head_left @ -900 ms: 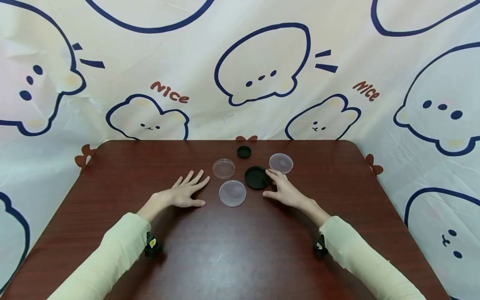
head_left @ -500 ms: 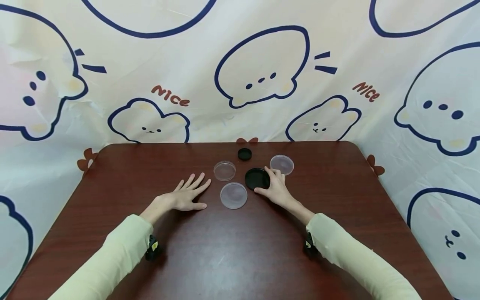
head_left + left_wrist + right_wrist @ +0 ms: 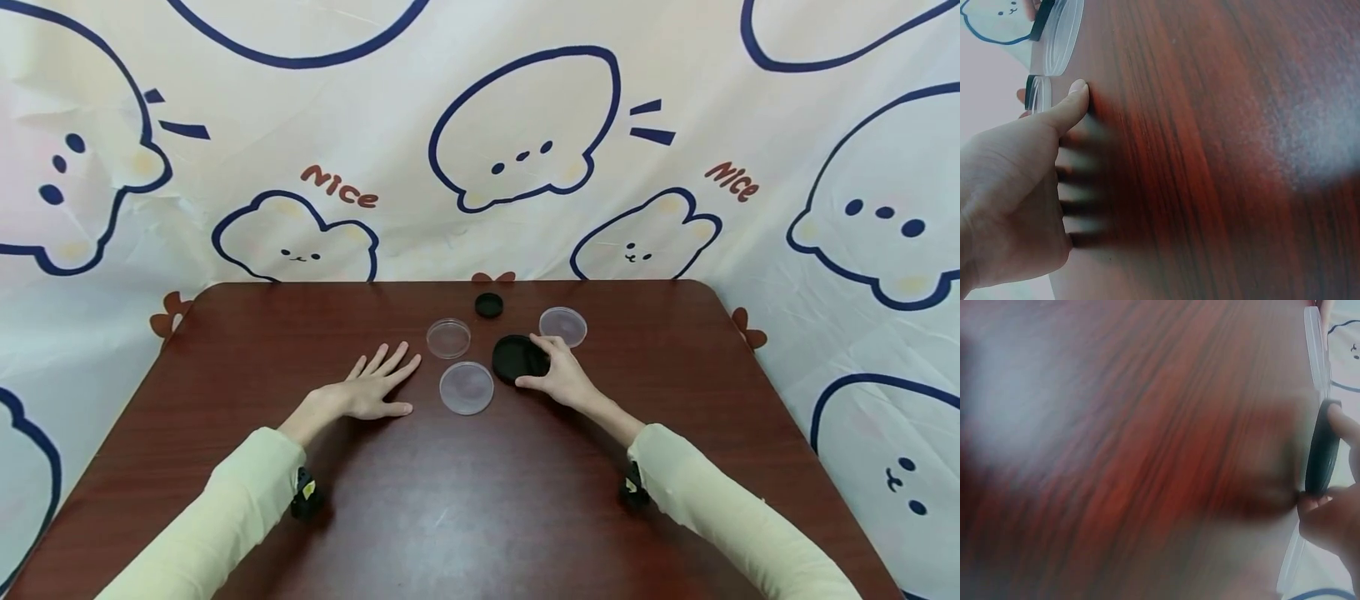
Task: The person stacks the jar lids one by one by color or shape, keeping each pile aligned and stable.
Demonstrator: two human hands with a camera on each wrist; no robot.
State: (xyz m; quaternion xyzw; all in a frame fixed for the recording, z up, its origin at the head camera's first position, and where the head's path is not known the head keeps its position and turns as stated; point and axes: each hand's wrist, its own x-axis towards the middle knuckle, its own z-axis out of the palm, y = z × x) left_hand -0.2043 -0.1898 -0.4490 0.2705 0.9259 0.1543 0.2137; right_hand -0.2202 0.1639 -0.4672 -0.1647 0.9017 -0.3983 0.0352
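Observation:
My right hand (image 3: 564,375) pinches a large black round lid (image 3: 517,358) by its right side, thumb at the near edge and fingertips at the far edge. In the right wrist view the black lid (image 3: 1322,453) stands edge-on between thumb and fingers, with a dark shadow on the tabletop beside it. My left hand (image 3: 369,393) rests on the table with its fingers spread, holding nothing. Between the two hands lies a large clear round disc (image 3: 467,388). Beyond it sits a smaller clear round dish (image 3: 448,338).
Toward the back edge is a small black round lid (image 3: 489,305). Another clear round disc (image 3: 564,323) lies just past my right fingers. All of these are on a dark reddish-brown wooden table (image 3: 450,517), backed by a printed white cloth (image 3: 405,167).
My right thumb and fingers have come together on the large black lid, and it has shifted slightly to the right. The left hand stays put.

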